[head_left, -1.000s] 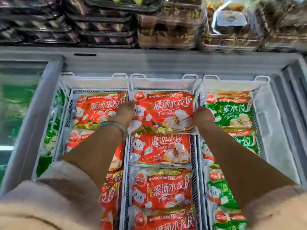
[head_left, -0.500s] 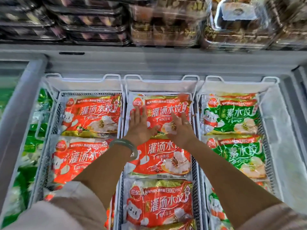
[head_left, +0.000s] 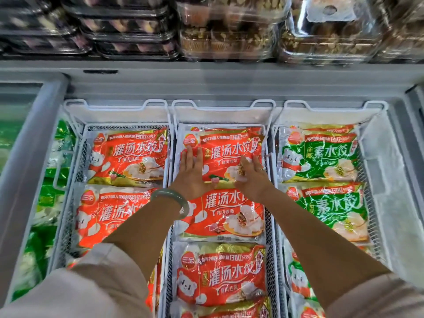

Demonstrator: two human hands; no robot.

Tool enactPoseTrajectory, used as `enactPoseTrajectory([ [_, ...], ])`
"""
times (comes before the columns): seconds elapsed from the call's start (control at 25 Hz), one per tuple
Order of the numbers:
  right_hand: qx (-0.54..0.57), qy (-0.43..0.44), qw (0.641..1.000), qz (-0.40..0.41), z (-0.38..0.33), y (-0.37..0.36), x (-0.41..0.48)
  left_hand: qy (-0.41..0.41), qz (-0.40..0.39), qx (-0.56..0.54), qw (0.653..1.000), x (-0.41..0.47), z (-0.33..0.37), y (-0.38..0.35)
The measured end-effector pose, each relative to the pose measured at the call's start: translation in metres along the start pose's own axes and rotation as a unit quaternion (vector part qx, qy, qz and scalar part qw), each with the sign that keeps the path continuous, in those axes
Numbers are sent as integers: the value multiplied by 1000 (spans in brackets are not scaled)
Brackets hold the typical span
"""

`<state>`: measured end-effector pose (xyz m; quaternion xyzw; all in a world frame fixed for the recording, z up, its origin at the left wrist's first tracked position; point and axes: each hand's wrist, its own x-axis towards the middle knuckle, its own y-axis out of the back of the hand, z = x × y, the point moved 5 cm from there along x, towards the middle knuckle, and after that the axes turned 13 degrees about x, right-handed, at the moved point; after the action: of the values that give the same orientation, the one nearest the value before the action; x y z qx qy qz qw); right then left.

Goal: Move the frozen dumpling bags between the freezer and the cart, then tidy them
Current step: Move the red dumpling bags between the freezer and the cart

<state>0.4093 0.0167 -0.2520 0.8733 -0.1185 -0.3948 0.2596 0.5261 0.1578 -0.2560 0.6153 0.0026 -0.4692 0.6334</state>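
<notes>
**Both hands flat on top red bag**

Left hand (head_left: 191,173) and right hand (head_left: 252,177) lie palm-down with fingers straight, pressing on the red dumpling bag (head_left: 229,150). Neither grips anything. The bag sits at the far end of the middle basket (head_left: 223,104) in the freezer (head_left: 206,88). Green bags (head_left: 319,154) fill the right basket. There is a bracelet (head_left: 171,196) on the left wrist.
</notes>
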Motion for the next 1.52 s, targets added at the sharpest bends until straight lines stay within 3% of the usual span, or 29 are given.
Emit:
enactPoseTrajectory([
  [0.12,28,-13,999,20,2,17,-36,26,-40,-33,998,-24,5,17],
  [0.2,69,-24,997,30,-1,33,-70,30,-26,-26,999,-48,12,34],
  [0.48,170,-42,984,17,13,55,-219,-31,-42,-86,995,-178,74,55],
  [0.68,208,-70,975,38,52,49,-313,-74,-102,3,992,-260,126,35],
  [0.8,245,-84,963,71,95,39,-371,-121,-50,0,991,-304,160,30],
  [1.16,416,-159,857,260,228,-17,-571,-248,-76,92,961,-404,248,-48],
  [1.52,484,-226,758,373,378,-47,-757,-376,-119,127,910,-518,428,-160],
])
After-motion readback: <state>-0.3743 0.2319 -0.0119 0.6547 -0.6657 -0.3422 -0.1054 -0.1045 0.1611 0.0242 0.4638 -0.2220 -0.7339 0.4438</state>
